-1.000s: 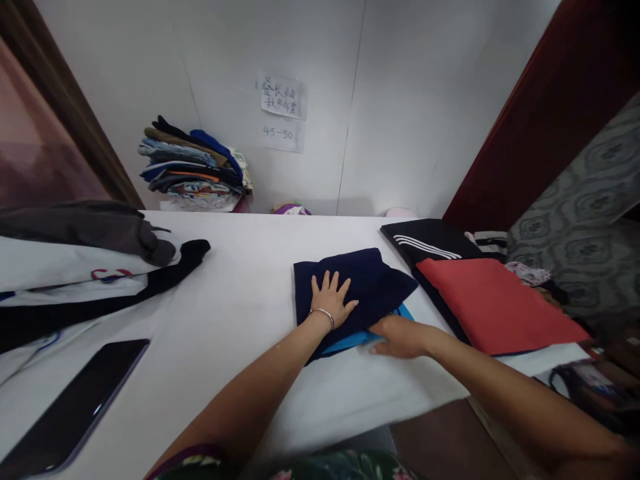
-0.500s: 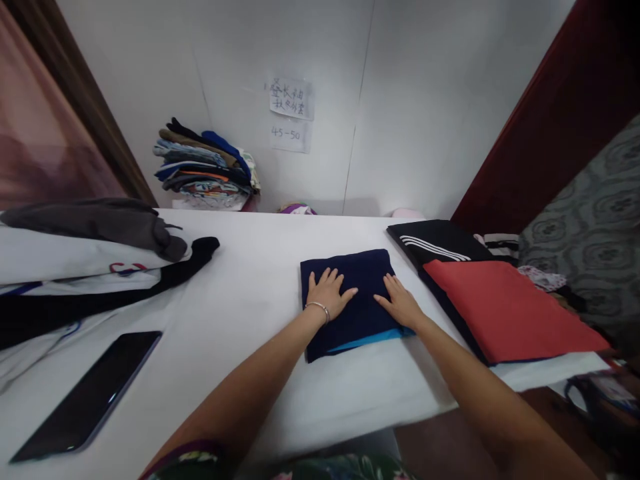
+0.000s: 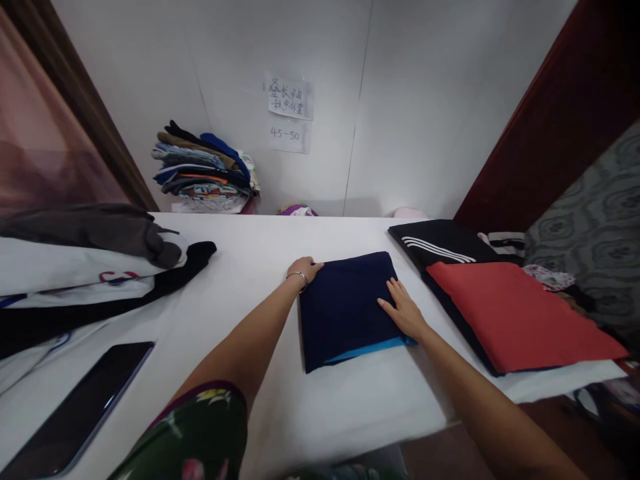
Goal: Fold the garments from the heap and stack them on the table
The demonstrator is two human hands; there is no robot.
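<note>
A folded navy garment [image 3: 347, 303] lies on the white table, with a bright blue layer [image 3: 370, 348] peeking out along its near edge. My left hand [image 3: 304, 269], with a bracelet at the wrist, is closed at the garment's far left corner, thumb over the top; its other fingertips are hidden behind the edge. Flat on the garment's right side rests my right hand [image 3: 404, 312], its fingers stretched out and the thumb apart.
To the right, a red folded garment [image 3: 520, 313] and a black striped one [image 3: 440, 243] are stacked. Long-sleeved clothes [image 3: 125, 300] lie at left beside a dark phone [image 3: 83, 407]. A clothes pile [image 3: 205, 167] stands at the back, near paper signs [image 3: 290, 113] on the wall.
My left hand has moved from flat on the garment's top to its far left corner and closed there. My right hand stays flat at the right side.
</note>
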